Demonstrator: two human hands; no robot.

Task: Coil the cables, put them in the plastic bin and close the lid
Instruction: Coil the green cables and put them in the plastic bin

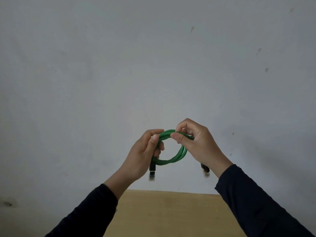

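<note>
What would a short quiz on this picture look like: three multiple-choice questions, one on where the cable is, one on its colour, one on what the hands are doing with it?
1. Where is the cable?
A. held up in the air in front of the wall
B. lying flat on the table
C. hanging from a hook

2. What colour is its cord?
A. red
B. green
C. white

3. What state is it in?
A. stretched out straight
B. knotted round a wrist
C. wound into a loop, both hands gripping it

Answers:
1 A, it sits above the wooden table.
2 B, the cord is green with dark plugs.
3 C, the left hand and right hand pinch the loop.
</note>
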